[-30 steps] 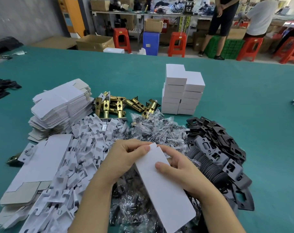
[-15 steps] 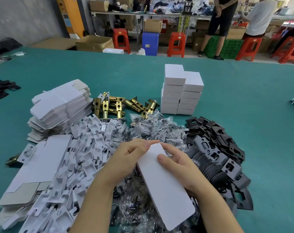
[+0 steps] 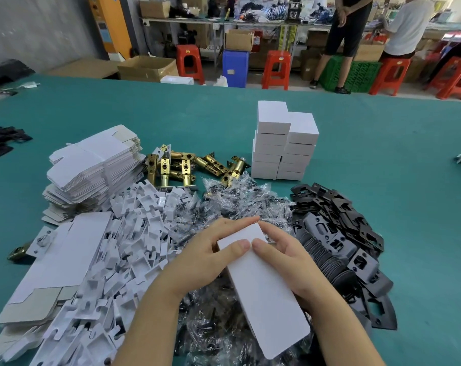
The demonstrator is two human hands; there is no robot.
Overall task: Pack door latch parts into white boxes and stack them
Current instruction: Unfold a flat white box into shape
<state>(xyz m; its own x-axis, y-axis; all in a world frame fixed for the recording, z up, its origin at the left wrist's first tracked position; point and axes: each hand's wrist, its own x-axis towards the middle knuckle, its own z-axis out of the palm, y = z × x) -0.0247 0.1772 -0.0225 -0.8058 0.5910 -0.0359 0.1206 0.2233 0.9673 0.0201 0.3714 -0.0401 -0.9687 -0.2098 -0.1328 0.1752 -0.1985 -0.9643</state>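
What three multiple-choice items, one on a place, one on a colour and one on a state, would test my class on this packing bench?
1. Where does the stack of closed white boxes stand?
A. left of the flat box blanks
B. beyond the brass latches, to their right
C. on a red stool

2. What colour is the table cover?
A. teal
B. yellow
C. black

3. How is the white box held?
A. lying alone on the table
B. in the left hand only
C. between both hands

Answers: 1 B, the stack rises just right of the brass latches. 2 A, the cloth is teal all over. 3 C, the left hand and right hand both press on its far end.
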